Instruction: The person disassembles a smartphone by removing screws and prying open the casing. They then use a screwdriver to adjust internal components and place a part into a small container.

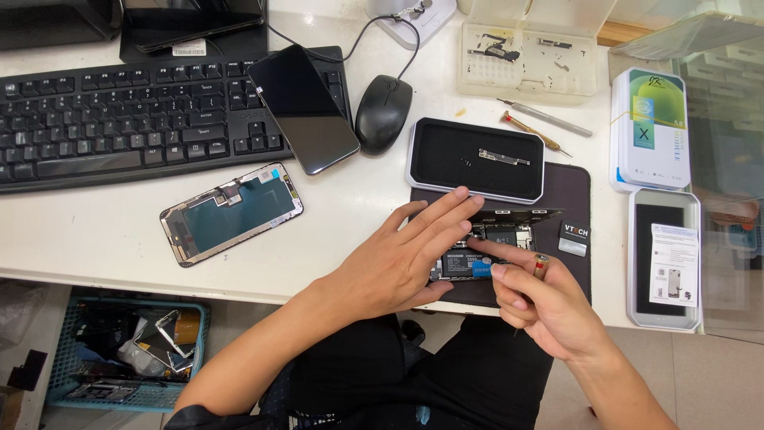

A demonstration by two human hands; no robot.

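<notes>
Near the lower middle of the frame, an opened smartphone (495, 247) with its internals exposed is laid on a dark work mat (567, 199) at the front edge of the white counter (87, 239). The left hand (398, 259) is spread flat over the phone's left part, its fingers (446, 209) extended and open, nothing being gripped. The right hand (545, 306) is placed just right of it, its index finger stretched onto the phone's interior; a small screwdriver (541, 265) with a red-and-gold end is pinched between thumb and curled fingers.

Directly above the phone, a black parts tray (430, 155) with a pale rim is seen, a small metal bracket (504, 157) lying in it. Left of centre, a detached display panel (231, 213) is laid back side up on the counter. Across the upper left a black keyboard (119, 119) is stretched, with a dark smartphone (302, 107) resting partly on its right end, and a black mouse (383, 113) just beside it. Toward the upper right, two thin screwdrivers (541, 127) are laid below a clear compartment box (525, 52). Along the right edge, a white retail box (649, 131) and an open white box (664, 259) are stacked in line.
</notes>
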